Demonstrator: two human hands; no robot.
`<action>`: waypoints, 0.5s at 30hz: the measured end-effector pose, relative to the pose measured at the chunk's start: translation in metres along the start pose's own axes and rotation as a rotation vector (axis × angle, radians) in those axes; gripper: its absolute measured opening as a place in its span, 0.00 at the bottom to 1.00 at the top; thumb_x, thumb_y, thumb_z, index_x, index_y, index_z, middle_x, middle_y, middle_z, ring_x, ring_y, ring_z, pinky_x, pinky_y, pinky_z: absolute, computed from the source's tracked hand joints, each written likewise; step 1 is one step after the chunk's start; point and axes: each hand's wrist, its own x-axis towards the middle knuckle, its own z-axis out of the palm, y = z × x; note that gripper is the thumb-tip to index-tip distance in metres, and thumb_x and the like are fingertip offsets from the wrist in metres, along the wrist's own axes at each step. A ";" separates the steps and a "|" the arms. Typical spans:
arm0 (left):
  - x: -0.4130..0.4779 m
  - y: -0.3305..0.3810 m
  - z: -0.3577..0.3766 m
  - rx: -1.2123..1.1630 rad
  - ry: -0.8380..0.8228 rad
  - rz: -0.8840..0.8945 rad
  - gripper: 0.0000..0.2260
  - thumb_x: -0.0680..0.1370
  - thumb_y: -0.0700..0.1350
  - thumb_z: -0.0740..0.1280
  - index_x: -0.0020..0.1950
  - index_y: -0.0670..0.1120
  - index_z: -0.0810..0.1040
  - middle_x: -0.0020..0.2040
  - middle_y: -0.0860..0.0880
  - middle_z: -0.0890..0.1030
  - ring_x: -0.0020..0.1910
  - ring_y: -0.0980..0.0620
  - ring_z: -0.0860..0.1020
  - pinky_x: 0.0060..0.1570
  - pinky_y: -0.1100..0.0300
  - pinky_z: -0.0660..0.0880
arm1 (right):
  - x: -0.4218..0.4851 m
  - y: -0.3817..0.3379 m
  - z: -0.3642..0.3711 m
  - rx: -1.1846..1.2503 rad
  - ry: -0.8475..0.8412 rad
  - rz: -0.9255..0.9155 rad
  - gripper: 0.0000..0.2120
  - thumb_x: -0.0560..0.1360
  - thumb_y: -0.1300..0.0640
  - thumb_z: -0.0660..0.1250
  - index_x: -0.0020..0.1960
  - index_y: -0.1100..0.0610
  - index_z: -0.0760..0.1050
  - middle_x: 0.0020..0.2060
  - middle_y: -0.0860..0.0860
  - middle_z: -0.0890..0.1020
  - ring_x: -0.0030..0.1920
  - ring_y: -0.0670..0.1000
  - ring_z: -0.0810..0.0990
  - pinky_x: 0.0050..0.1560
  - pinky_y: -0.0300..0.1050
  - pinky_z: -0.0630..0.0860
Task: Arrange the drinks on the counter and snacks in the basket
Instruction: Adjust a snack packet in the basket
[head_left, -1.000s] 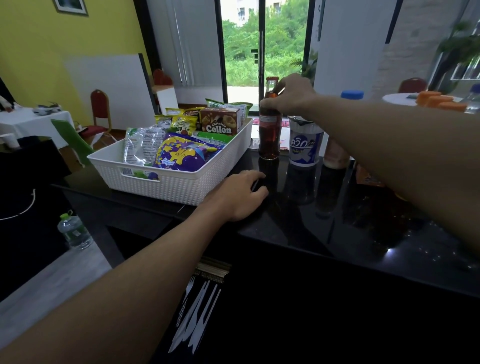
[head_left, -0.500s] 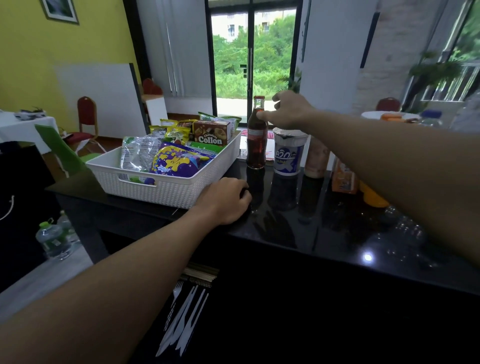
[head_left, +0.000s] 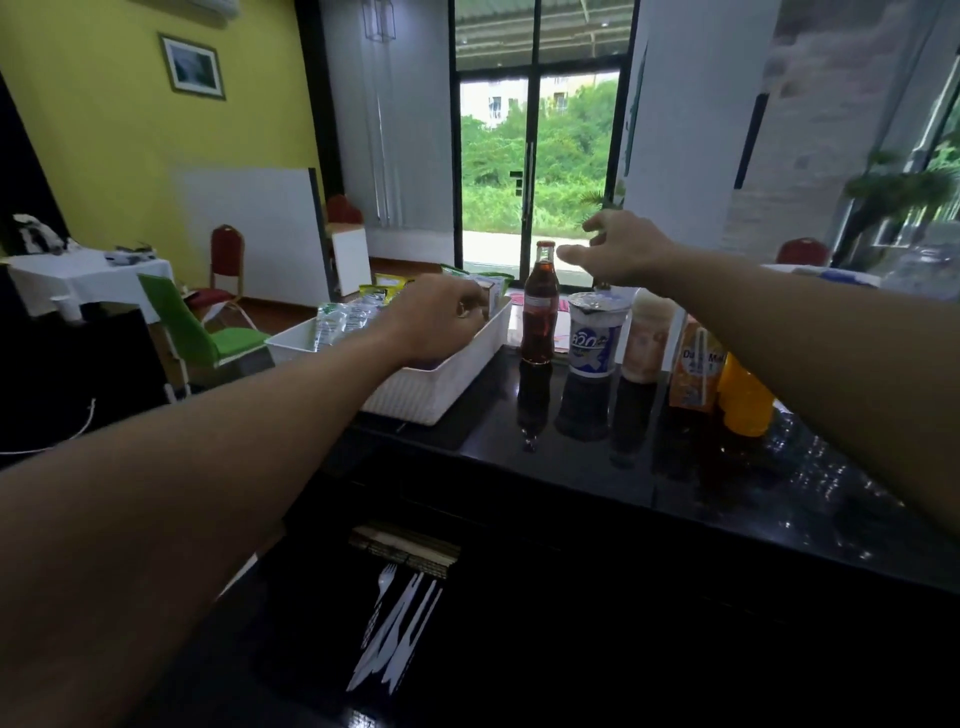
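Lifted off the counter (head_left: 675, 467), the left hand (head_left: 431, 322) now hangs over the basket (head_left: 447, 379), and the right hand (head_left: 621, 254) has let go of the bottle (head_left: 540, 312), its fingers spread and empty just beside the cap. The bottle stands on the counter in a row with the cup (head_left: 595, 332) and other drinks (head_left: 693, 369), next to the basket of snacks (head_left: 337, 322). The drinks look settled, so the next move probably calls for tidying packets in the basket. The left fingers curl downward, but whether they grip anything cannot be told, and the hand hides the snacks beneath it.
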 end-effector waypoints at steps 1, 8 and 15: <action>0.000 -0.008 -0.009 0.016 0.008 -0.031 0.12 0.79 0.43 0.65 0.59 0.43 0.83 0.54 0.45 0.84 0.51 0.47 0.80 0.53 0.53 0.77 | -0.001 -0.005 0.001 0.014 -0.006 -0.002 0.35 0.76 0.40 0.69 0.74 0.59 0.67 0.69 0.58 0.74 0.66 0.59 0.74 0.65 0.57 0.74; -0.003 -0.083 -0.042 0.098 -0.102 -0.198 0.19 0.79 0.47 0.67 0.69 0.42 0.76 0.66 0.41 0.78 0.62 0.43 0.76 0.59 0.51 0.74 | -0.001 -0.038 0.030 0.013 -0.122 -0.047 0.31 0.77 0.43 0.70 0.73 0.59 0.69 0.70 0.58 0.74 0.67 0.58 0.73 0.64 0.53 0.72; -0.008 -0.140 -0.033 0.081 -0.224 -0.192 0.22 0.80 0.45 0.66 0.73 0.43 0.71 0.73 0.41 0.70 0.69 0.42 0.70 0.68 0.45 0.69 | 0.005 -0.076 0.085 -0.043 -0.308 -0.109 0.22 0.77 0.43 0.70 0.62 0.58 0.80 0.60 0.56 0.81 0.52 0.51 0.78 0.45 0.43 0.71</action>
